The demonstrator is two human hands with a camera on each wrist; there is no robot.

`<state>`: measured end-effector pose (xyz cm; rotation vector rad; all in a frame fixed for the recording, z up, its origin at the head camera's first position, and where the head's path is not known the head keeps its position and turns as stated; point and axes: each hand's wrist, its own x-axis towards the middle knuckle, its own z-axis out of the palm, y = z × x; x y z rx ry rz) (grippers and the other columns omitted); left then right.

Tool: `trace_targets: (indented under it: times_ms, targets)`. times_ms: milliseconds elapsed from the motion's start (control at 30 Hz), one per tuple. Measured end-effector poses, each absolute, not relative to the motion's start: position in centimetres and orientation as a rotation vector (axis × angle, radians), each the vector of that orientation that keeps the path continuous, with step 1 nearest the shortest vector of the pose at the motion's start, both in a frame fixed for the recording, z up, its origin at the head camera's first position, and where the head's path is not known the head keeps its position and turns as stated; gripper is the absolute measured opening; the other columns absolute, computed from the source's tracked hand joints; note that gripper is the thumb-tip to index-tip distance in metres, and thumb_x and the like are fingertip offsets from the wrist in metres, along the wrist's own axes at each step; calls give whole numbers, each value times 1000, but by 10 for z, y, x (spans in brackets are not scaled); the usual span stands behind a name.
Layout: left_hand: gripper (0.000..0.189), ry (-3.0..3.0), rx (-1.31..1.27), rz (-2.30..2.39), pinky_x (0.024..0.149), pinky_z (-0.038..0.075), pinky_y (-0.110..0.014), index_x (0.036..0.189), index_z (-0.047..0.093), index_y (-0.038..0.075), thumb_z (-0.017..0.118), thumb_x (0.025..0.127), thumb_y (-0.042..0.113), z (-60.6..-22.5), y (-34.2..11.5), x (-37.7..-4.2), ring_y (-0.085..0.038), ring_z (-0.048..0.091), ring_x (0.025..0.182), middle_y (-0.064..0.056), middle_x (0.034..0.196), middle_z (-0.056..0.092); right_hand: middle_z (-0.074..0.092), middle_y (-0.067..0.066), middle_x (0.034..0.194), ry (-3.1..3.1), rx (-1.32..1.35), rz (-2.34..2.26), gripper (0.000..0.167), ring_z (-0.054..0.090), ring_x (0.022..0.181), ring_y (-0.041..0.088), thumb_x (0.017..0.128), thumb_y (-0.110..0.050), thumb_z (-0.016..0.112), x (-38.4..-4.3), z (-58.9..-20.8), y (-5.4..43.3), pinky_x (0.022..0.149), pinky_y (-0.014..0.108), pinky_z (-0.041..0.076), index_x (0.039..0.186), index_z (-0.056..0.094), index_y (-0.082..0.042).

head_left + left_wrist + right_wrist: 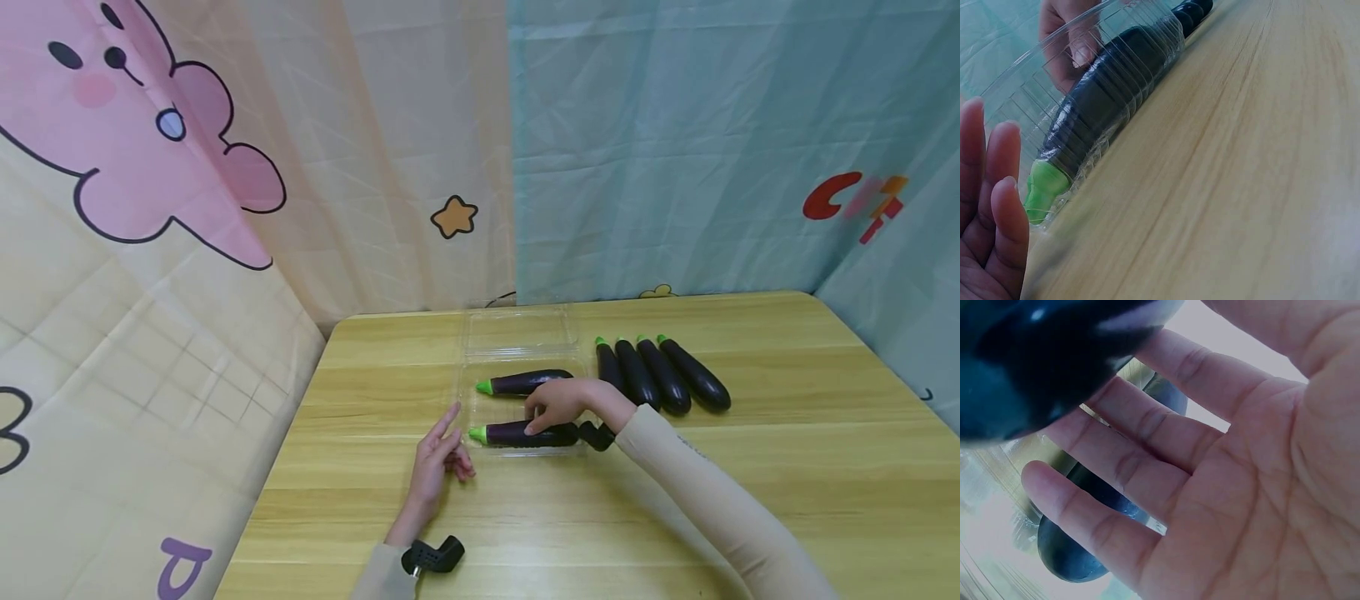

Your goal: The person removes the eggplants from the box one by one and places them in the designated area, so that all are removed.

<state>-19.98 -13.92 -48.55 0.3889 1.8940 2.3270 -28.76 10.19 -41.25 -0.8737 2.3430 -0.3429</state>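
Note:
A clear plastic clamshell box [487,408] lies on the table, its lid [517,329] folded back toward the curtain. One dark purple eggplant [521,382] with a green stem end rests in the far part of the box. My right hand [562,398] grips a second eggplant [506,433] along the box's near side, thumb on the near face and fingers over the top. In the left wrist view this eggplant [1107,87] shows through the ribbed clear wall. Beside the box's left edge, my left hand [437,458] holds nothing, its fingers loosely extended.
Several more eggplants [702,375] lie side by side just right of the box, partly behind the right wrist. The wooden table [360,400] meets printed curtains [405,167] at the back. Black wrist cameras [438,556] are strapped to both arms.

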Motion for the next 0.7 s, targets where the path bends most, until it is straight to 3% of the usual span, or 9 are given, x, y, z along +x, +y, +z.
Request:
trace_targets:
  times_ms: [467,700]
  targets:
    - [47,1886,383,2331,47,48,-21,146,21,-9,34,102,2,-485,-139,-200,-12,61,52,-1,59,60,58,-8,90,2341,-862,-371,15,55,82,12,91,-33,64,-287,-411,102,73,32,46,95,64,-18]
    - [47,1877,373,2336,47,48,-22,146,21,-9,35,102,2,-484,-139,-199,-13,61,52,-1,58,60,58,-8,91,2390,-919,-396,18,55,84,12,91,-33,64,-286,-412,105,76,33,46,98,64,-16]
